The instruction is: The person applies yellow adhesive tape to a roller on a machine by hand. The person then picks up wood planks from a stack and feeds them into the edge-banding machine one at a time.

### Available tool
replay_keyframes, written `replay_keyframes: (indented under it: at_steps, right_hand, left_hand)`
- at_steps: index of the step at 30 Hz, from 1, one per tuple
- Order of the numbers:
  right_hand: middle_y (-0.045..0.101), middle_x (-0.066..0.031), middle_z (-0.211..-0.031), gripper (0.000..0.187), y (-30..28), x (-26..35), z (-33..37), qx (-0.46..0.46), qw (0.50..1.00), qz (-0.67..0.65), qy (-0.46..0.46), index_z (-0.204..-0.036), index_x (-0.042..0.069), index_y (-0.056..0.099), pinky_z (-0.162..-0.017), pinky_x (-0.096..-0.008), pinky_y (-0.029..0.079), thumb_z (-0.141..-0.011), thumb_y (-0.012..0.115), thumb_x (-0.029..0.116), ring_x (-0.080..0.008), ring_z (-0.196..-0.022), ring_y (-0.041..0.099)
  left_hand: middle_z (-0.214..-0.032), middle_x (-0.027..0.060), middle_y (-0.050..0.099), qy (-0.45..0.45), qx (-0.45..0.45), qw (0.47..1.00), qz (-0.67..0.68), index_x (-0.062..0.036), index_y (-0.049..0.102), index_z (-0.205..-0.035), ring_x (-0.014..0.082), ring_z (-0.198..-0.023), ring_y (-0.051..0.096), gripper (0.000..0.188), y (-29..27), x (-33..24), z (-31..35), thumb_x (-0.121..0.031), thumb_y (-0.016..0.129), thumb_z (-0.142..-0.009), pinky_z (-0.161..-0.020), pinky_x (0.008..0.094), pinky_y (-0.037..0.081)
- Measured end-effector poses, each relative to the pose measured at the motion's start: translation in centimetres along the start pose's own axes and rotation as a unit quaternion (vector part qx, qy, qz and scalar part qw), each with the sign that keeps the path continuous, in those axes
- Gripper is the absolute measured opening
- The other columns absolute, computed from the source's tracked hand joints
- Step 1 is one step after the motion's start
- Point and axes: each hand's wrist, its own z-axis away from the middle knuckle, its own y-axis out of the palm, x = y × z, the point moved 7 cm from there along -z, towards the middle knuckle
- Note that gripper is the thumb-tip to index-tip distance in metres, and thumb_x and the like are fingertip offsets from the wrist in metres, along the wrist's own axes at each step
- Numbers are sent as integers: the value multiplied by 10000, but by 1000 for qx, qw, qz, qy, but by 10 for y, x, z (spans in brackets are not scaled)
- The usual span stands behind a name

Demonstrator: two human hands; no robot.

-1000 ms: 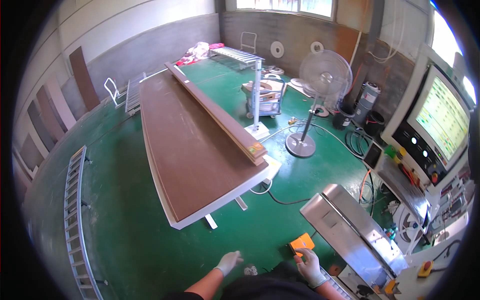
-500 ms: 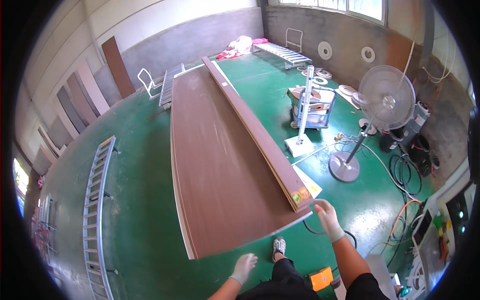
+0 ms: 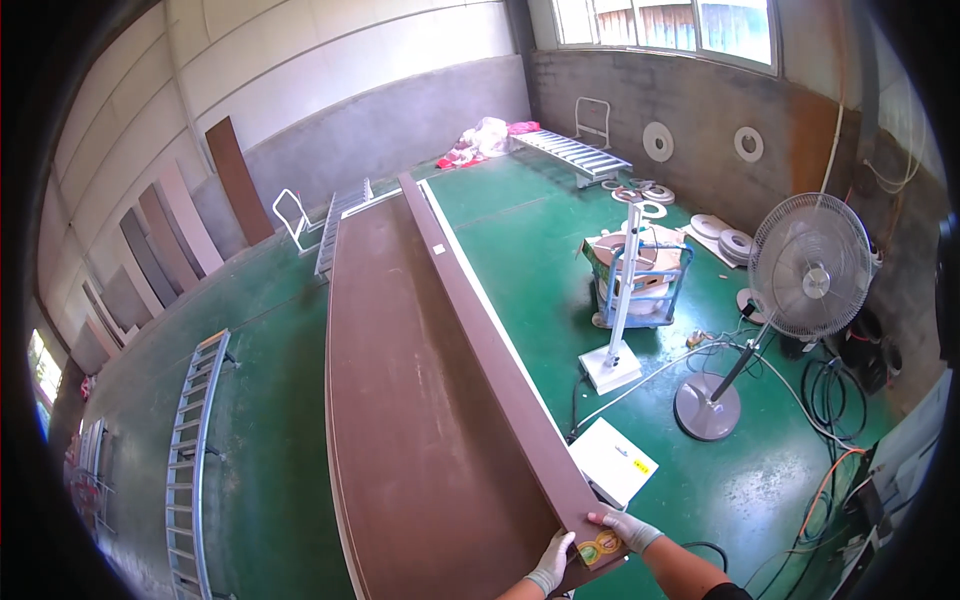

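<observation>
A long, narrow brown board (image 3: 486,340) lies lengthwise on a wide brown panel (image 3: 400,420), along the panel's right side. Round green and orange stickers (image 3: 600,546) mark its near end. My gloved left hand (image 3: 552,562) is at the left edge of that end, thumb against the board and fingers partly hidden. From the other side, my gloved right hand (image 3: 628,528) closes on the right edge, its thumb on the top face beside the stickers. Between them the two hands hold the board's near end.
On the right stand a white box (image 3: 612,462), a post on a white base (image 3: 610,367), a pedestal fan (image 3: 810,265) and a loaded blue cart (image 3: 640,308). Hoses and cables (image 3: 830,400) cross the floor there. A roller conveyor (image 3: 187,450) stands left; boards (image 3: 240,185) lean on the wall.
Both hands have come to the narrow board's near end and taken hold of it, the left from away from the panel. The view has shifted, and the panel's near edge is now lower in it.
</observation>
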Motion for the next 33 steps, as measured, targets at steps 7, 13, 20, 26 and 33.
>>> replay_keyframes:
  at_steps: [7,13,20,26,33]
  right_hand:
    - [466,-224,-1556,917,47,6,4,-72,973,218,-26,-1649,12,253,-1092,-364,498,-1007,680,509,-300,-1341,563]
    - [200,-271,-1722,952,71,-38,-3,-44,973,195,-119,-1657,-23,220,-1280,-369,229,-1012,634,542,-365,-1592,240]
    - [255,-281,-1703,918,122,-112,10,-80,944,266,-179,-1643,1,282,-1269,-382,263,-1012,633,568,-383,-1589,250]
    - [298,-269,-1692,900,157,-184,63,-117,937,274,-181,-1645,24,296,-1272,-412,259,-1018,573,606,-388,-1568,307]
    - [425,-267,-1619,860,148,-263,112,-169,926,274,-198,-1611,0,344,-1207,-450,373,-977,707,454,-408,-1495,419]
  left_hand:
    - [-1395,153,610,-29,-89,991,91,-15,511,-1457,271,-1218,651,554,0,-17,39,-423,562,-1085,-1047,421,551]
    - [-1363,191,640,-61,-79,990,104,1,513,-1430,332,-1176,696,579,-24,-25,71,-472,531,-1096,-1004,489,596]
    - [-1404,190,620,-66,-64,995,49,5,496,-1454,333,-1243,659,571,-93,5,133,-458,482,-1120,-1074,487,550]
    - [-1428,179,599,-62,-10,998,-8,4,479,-1472,304,-1266,640,634,-126,48,205,-510,503,-1102,-1073,450,540]
    - [-1509,150,529,-74,112,973,-186,-38,361,-1570,258,-1401,515,718,-137,101,266,-546,519,-1087,-1138,435,463]
